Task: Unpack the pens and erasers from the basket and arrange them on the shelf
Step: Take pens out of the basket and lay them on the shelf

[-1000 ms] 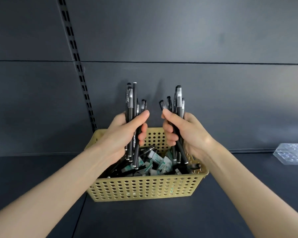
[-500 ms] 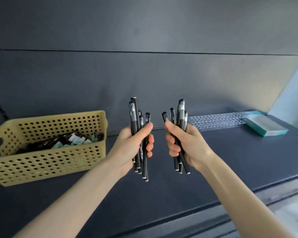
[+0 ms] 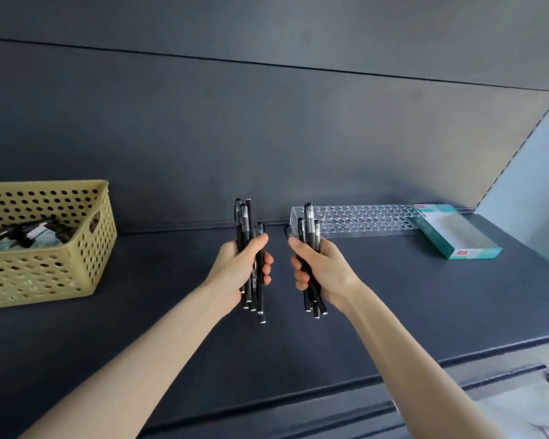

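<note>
Now the left hand (image 3: 241, 267) and right hand (image 3: 325, 274) each grip an upright bundle of slim black plastic pens (image 3: 246, 220) above the dark shelf (image 3: 409, 299). They are probably held tips-down for slotting into the clear perforated acrylic rack (image 3: 362, 217) just behind. Against half a second ago, the rack is nearer the hands and the yellow perforated plastic basket (image 3: 45, 274), with more pens inside, lies farther left.
</note>
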`<move>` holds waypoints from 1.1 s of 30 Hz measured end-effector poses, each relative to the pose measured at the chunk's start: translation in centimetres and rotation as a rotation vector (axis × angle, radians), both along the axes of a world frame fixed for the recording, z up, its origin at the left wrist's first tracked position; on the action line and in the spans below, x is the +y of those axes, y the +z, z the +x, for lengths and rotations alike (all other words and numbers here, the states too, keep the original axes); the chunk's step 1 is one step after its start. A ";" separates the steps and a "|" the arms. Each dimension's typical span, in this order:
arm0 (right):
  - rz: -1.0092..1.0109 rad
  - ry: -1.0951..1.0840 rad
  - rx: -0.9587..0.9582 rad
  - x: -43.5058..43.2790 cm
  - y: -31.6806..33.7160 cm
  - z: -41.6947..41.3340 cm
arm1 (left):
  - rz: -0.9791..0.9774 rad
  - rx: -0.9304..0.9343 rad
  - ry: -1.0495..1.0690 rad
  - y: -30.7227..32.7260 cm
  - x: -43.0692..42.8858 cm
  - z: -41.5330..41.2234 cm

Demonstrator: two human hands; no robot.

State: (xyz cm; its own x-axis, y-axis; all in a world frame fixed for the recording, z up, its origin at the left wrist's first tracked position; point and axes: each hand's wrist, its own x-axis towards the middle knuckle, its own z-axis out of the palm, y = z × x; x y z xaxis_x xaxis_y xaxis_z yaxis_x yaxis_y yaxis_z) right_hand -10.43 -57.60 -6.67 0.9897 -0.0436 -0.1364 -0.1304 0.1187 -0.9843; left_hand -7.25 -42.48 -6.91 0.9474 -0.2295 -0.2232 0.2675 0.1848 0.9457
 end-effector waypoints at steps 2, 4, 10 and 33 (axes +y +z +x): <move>-0.017 0.015 0.022 -0.5 -0.9 1.8 | 0.024 0.021 0.024 -1.0 -0.9 1.4; -0.044 0.022 0.039 -0.9 -1.6 3.4 | 0.069 0.031 0.045 -1.9 -1.6 2.5; -0.262 0.067 0.028 -1.8 -2.8 7.0 | 0.256 -0.026 0.133 -3.4 -3.0 4.7; -0.939 -0.024 -0.269 -3.0 -6.3 4.4 | 1.029 -0.390 0.040 -4.9 -2.1 1.2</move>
State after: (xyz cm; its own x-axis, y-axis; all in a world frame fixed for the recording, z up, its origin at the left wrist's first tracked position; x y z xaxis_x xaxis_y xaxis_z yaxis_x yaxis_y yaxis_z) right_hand -6.03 -60.62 -12.93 0.9801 -0.0400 0.1942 0.1042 -0.7293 -0.6762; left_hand -6.08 -44.60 -11.81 0.9970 -0.0727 0.0261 -0.0714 -0.7384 0.6705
